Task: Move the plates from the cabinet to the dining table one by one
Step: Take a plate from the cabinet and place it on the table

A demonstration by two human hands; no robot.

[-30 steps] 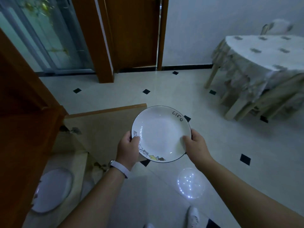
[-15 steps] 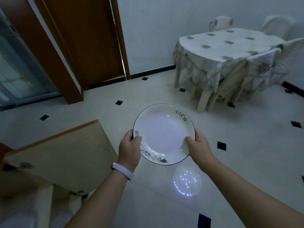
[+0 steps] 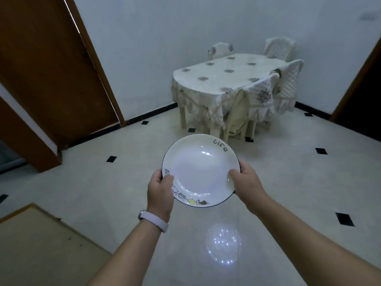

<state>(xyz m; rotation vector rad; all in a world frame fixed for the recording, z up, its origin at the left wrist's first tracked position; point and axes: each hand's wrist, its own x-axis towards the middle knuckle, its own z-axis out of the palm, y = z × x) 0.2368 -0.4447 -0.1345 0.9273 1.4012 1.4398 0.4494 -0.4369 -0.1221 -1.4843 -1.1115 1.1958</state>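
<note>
The floor (image 3: 103, 182) spreads out under the grip, pale tile dotted with small black diamonds, and a round patch of reflected light (image 3: 223, 246) shines on it just below the held plate. A wooden door (image 3: 47, 65) stands far up and to the left of the grip, leaning across the corner of the view. Beyond the grip, up and to the right, the table (image 3: 218, 79) sits against the wall under a cream cloth with flower patches; nothing shows on its top. Four chairs (image 3: 239, 112) in matching covers ring it, the nearest one tucked in on the side facing the grip. Down and to the left of the grip lies a flat tan wooden surface (image 3: 41, 244) with a raised edge.

The plate (image 3: 201, 170) is well short of the table, held in the air over the floor. It is white with a thin dark rim, the word "life" on its far edge and small cartoon figures along its near-left edge. The left hand (image 3: 160, 190) is clamped on the plate's left rim, thumb on top, and the right hand (image 3: 247, 182) is clamped on the right rim the same way. A pale band (image 3: 153, 220) circles the left wrist.
</note>
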